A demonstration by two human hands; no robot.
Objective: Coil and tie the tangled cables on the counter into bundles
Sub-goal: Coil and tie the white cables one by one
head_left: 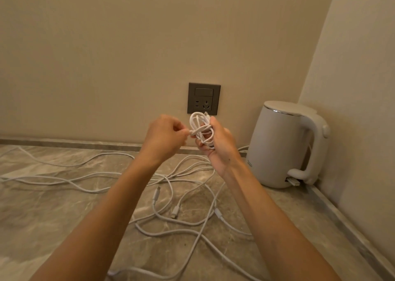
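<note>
Right below the socket [203, 98], the counter [53, 206] is carrying loose cables [171, 231], with a kettle [277, 148] standing right of the socket. In front of the socket, the right hand [220, 148] is gripping a coiled cable [201, 129] while the left hand [164, 137] is pinching its end.

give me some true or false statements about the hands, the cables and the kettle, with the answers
1. The right hand holds a small coil of white cable. True.
2. The left hand lies flat on the counter. False: it is raised and pinches a strand at the coil.
3. Every cable is already bundled. False: loose cables lie tangled on the counter.
4. A white kettle stands at the right, near the corner. True.
5. A plug sits in the wall socket. False: its holes show bare.
</note>
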